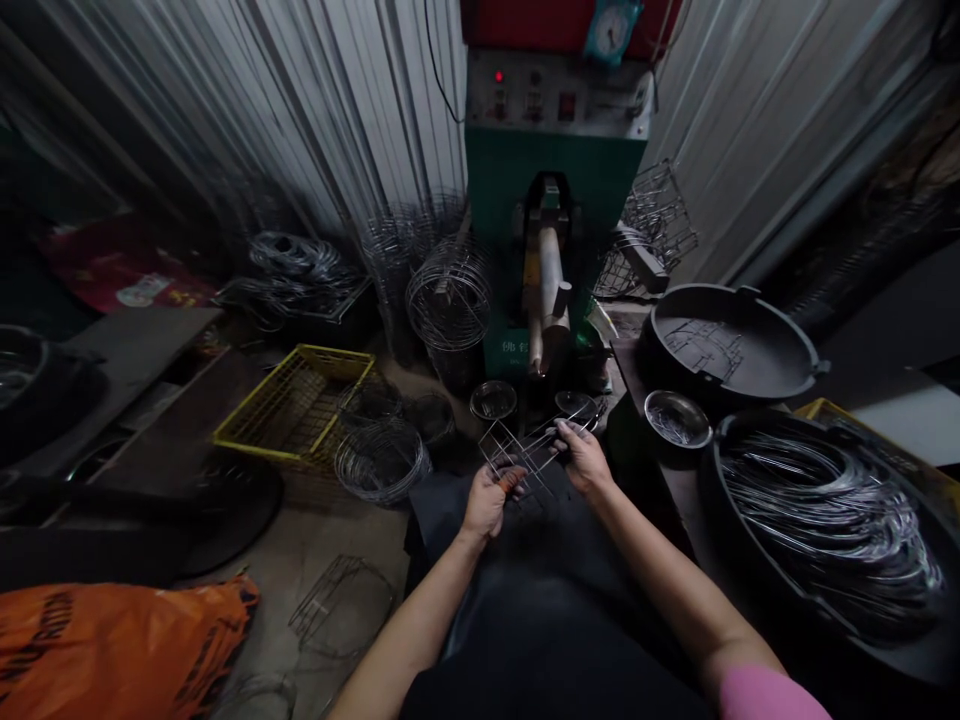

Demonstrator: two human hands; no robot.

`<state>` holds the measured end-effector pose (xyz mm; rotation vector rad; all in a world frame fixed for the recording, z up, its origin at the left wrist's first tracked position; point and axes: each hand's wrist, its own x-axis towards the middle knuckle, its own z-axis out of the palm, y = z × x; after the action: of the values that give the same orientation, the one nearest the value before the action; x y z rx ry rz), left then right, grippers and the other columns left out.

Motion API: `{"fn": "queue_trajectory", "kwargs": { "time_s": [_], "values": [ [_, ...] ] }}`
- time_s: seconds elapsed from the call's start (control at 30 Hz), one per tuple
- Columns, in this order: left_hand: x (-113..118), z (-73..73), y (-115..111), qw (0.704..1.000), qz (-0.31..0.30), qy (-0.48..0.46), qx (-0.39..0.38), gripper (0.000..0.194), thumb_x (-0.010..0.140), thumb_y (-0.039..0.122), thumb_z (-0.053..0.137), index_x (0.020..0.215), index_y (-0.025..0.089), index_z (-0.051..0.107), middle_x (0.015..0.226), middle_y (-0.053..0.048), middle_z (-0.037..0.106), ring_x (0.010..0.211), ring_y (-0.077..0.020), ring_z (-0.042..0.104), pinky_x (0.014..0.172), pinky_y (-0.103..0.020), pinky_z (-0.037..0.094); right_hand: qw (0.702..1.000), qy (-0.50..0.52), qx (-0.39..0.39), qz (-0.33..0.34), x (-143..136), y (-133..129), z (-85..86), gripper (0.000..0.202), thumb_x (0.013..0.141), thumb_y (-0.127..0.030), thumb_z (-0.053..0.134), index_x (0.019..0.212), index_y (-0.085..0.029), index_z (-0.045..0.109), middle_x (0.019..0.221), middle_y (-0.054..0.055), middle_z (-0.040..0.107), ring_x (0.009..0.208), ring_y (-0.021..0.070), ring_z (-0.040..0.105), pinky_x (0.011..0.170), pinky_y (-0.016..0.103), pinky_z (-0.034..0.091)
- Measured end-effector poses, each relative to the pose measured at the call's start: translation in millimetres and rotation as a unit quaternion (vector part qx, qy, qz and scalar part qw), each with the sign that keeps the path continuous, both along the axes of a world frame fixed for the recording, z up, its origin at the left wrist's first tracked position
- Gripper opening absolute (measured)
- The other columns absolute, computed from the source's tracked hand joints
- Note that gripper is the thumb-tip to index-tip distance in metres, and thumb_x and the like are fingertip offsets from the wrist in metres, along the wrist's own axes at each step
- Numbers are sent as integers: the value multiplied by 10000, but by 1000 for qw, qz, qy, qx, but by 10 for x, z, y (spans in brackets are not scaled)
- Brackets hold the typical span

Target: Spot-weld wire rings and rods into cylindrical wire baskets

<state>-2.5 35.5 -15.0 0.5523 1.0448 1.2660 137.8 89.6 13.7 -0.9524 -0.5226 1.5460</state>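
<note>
Between my two hands is a small wire frame (529,462) of thin crossed metal rods, held above the dark apron (555,580). My left hand (491,495) is closed around its lower left side, with something orange-brown at the fingers. My right hand (581,455) pinches the frame's upper right end; a thin rod sticks out past the fingers. Just beyond my hands stands a green machine (495,180) with a thick metal electrode arm (551,275) pointing down toward me. Small metal bowls (493,400) sit below the arm.
Right of me, a black pan holds wire rings (832,500); a shallow round pan (735,345) and a bowl of small wire pieces (677,418) are behind it. Leftward are a yellow wire basket (292,405), stacked wire hoops (382,460) and an orange sack (120,645).
</note>
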Motion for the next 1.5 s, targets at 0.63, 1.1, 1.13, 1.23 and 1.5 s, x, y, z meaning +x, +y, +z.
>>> {"fn": "queue_trajectory", "kwargs": {
  "time_s": [0.63,1.1,1.13,1.23,1.5],
  "values": [
    [298,230,905,998,5,-41,48,365,531,329,745,745,141,516,612,1,622,433,-79,518,408,-186,353,996,-53,67,-25,183,912,231,245,567,-281,724,683,-157,546,551,-43,551,384,17,354,372,158,345],
    [365,273,1098,997,13,-34,63,323,538,324,739,712,140,538,608,-4,625,423,-75,507,408,-190,357,996,-54,67,-4,242,1174,266,250,562,-273,727,670,-150,539,587,-17,588,383,15,354,378,162,351],
    [364,267,1102,997,14,-33,64,319,541,326,737,710,140,540,614,-7,627,426,-75,508,409,-191,357,996,-53,66,-3,238,1180,264,250,561,-273,728,672,-150,540,590,-17,590,382,14,353,377,161,351],
    [364,266,1103,997,14,-39,59,314,546,328,732,711,140,542,624,-10,631,430,-76,508,409,-193,358,996,-51,66,-4,228,1195,259,258,550,-270,734,665,-151,537,572,-31,573,380,12,349,373,157,350],
    [380,286,1129,997,19,-50,56,328,538,326,737,718,139,537,611,-4,626,419,-74,505,398,-187,348,997,-47,69,2,228,1218,282,294,521,-276,751,643,-159,510,519,-71,509,373,5,324,359,143,345]
  ]
}}
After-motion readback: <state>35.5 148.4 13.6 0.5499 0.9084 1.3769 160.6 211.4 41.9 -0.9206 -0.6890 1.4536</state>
